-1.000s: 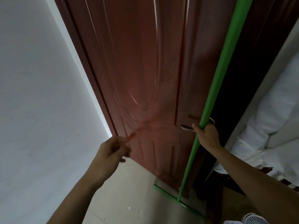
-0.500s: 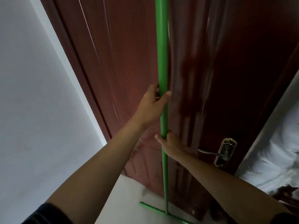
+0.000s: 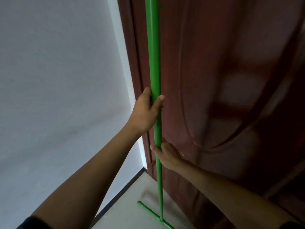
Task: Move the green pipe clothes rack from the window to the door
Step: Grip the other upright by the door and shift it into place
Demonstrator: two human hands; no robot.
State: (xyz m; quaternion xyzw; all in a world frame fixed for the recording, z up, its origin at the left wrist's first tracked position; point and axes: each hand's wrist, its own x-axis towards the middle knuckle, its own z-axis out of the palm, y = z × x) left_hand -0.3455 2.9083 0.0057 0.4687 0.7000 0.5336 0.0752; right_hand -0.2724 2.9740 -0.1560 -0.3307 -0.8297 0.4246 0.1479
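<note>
We hold the green pipe clothes rack (image 3: 154, 63) upright in front of the dark red door (image 3: 222, 80), its long post running from the top edge of the view down to the floor (image 3: 132, 217). Our left hand (image 3: 145, 113) wraps the post about halfway up; the grip is closed around the pipe, with the thumb crossing its front and the fingers curled behind on the left side. Our right hand (image 3: 166, 153) takes the post lower down, just below the left, with the thumb pressed across the front and the palm against the pipe's right side, so this grip is also closed on the pipe. Both forearms reach up from the bottom of the view, and a dark sleeve edge shows at each lower corner.

At the post's foot a green crossbar (image 3: 148, 210) joins it through a T-fitting and lies along the pale floor, close to the bottom of the door. We cannot tell whether the crossbar rests fully on the floor or sits slightly above it. The post stands near the door's left edge, beside its frame. To the left a plain white wall (image 3: 57, 80) fills the view, meeting the floor along a dark baseboard strip (image 3: 118, 192). The door's surface is blurred, showing curved raised panels.
</note>
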